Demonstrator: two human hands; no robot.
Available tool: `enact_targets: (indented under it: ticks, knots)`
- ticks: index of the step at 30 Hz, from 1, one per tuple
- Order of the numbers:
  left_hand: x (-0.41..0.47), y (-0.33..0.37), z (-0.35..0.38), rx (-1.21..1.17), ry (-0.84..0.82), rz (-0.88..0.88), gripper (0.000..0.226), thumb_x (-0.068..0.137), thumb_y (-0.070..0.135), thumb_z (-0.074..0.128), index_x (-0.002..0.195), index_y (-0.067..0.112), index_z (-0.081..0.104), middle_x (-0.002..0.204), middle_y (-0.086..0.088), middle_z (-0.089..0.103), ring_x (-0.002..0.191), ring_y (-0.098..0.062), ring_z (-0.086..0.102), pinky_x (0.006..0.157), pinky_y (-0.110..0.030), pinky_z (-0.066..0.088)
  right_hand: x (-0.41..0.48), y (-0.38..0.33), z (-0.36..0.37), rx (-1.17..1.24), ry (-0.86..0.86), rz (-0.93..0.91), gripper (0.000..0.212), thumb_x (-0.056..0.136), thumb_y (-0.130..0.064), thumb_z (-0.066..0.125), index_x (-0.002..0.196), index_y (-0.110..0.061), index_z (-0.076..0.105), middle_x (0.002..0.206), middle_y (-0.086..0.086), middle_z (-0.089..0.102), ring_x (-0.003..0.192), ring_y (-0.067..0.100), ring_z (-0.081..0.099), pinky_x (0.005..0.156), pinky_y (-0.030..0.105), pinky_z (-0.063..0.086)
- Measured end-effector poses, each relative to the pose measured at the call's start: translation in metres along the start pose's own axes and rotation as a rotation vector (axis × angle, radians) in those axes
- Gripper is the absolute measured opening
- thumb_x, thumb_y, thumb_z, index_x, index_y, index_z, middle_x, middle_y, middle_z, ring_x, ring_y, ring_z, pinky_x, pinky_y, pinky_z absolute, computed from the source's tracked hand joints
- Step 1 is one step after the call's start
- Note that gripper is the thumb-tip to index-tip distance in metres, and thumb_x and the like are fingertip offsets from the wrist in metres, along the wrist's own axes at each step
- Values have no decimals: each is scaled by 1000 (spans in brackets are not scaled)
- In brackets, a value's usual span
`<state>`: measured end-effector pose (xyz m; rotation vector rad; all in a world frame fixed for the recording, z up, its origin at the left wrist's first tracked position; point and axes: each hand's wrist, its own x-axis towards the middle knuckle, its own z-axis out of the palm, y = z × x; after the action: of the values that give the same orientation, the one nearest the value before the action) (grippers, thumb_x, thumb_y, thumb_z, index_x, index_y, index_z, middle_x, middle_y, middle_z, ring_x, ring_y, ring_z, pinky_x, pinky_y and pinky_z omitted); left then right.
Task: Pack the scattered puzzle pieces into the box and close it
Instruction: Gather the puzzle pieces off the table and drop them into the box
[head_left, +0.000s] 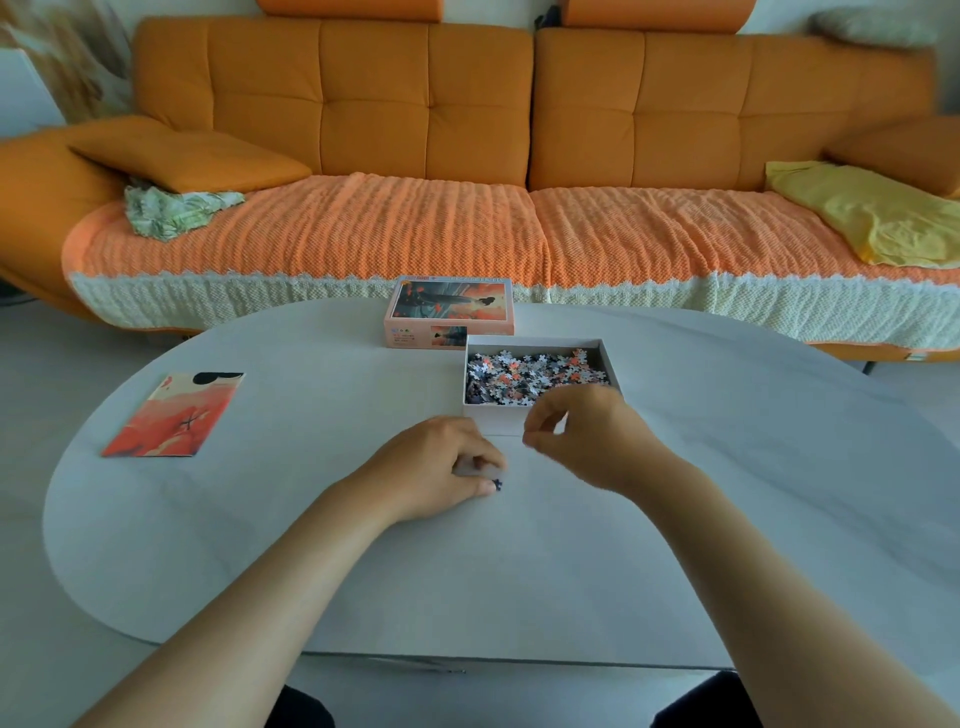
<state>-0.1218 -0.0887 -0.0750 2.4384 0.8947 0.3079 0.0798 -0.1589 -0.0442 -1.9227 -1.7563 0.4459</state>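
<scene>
The white open box (608, 358) stands at the middle of the grey table (727, 493), filled with many small puzzle pieces (530, 371). Its pink lid (449, 306) with the picture lies just behind it to the left. My left hand (441, 470) rests on the table in front of the box, its fingers curled over a dark puzzle piece (498, 485) at the fingertips. My right hand (582, 436) hovers at the box's near edge with thumb and forefinger brought together; whether a piece sits between them I cannot tell.
A red and cream picture card (174, 415) lies flat at the table's left. An orange sofa (467, 130) with a knitted cover, cushions and a yellow cloth (872, 213) runs behind the table. The table's near edge is just in front of my body.
</scene>
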Motion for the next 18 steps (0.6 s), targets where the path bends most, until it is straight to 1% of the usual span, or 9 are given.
enact_targets:
  ticks: [2, 5, 8, 9, 11, 12, 14, 16, 18]
  knots:
    - [2, 0, 0, -25, -19, 0, 12, 80, 34, 74, 91, 41, 73, 92, 12, 58, 82, -3, 56, 80, -34, 50, 7, 3, -5, 41, 165, 32, 5, 82, -30, 71, 79, -34, 71, 82, -19, 68, 65, -3, 56, 65, 22, 47]
    - [5, 1, -1, -8, -55, -23, 8, 81, 33, 73, 82, 38, 68, 89, 14, 56, 81, -2, 54, 80, -35, 50, 16, 9, -7, -7, 247, 55, 16, 89, -32, 64, 102, -36, 72, 105, -18, 66, 79, 6, 56, 73, 25, 46]
    - [5, 2, -3, -15, -17, -48, 10, 81, 31, 71, 80, 36, 63, 83, 16, 61, 76, -2, 56, 76, -35, 53, 21, 14, -4, -135, 313, -75, 21, 92, -25, 60, 108, -31, 73, 110, -12, 65, 92, 13, 57, 74, 28, 45]
    - [6, 4, -4, -36, 37, -52, 10, 82, 30, 70, 80, 36, 63, 81, 16, 63, 75, -3, 58, 73, -35, 53, 22, 15, -1, -172, 305, -159, 21, 91, -23, 60, 106, -29, 74, 109, -10, 67, 96, 16, 58, 78, 31, 48]
    - [11, 8, -7, -74, 215, -30, 10, 82, 28, 70, 81, 34, 63, 80, 16, 64, 73, -6, 58, 69, -32, 53, 22, 14, 4, -245, 199, -273, 22, 93, -27, 57, 107, -27, 73, 113, -10, 69, 105, 19, 59, 89, 38, 48]
    - [16, 10, -9, -85, 322, -7, 10, 82, 27, 71, 82, 34, 63, 79, 16, 64, 72, -7, 57, 67, -30, 52, 22, 13, 6, -281, 121, -278, 26, 95, -31, 53, 114, -27, 71, 120, -10, 67, 113, 18, 57, 98, 40, 44]
    - [27, 12, -14, -84, 494, 16, 10, 84, 25, 71, 85, 33, 66, 79, 17, 63, 74, -7, 55, 67, -28, 49, 21, 12, 11, -359, 14, -222, 39, 98, -43, 44, 132, -29, 58, 139, -12, 54, 132, 12, 45, 112, 41, 30]
    - [39, 7, -13, -16, 545, -2, 6, 87, 26, 67, 92, 30, 69, 89, 15, 65, 86, -9, 53, 74, -31, 48, 20, 14, 12, -429, -25, -125, 50, 99, -51, 36, 143, -30, 43, 151, -12, 39, 143, 10, 29, 117, 43, 19]
    - [49, 2, -7, 132, 479, -14, 18, 92, 34, 61, 106, 29, 71, 107, 10, 66, 105, -16, 49, 87, -36, 43, 20, 16, 10, -433, -51, -73, 54, 99, -52, 32, 148, -29, 35, 157, -9, 29, 147, 12, 18, 120, 45, 13]
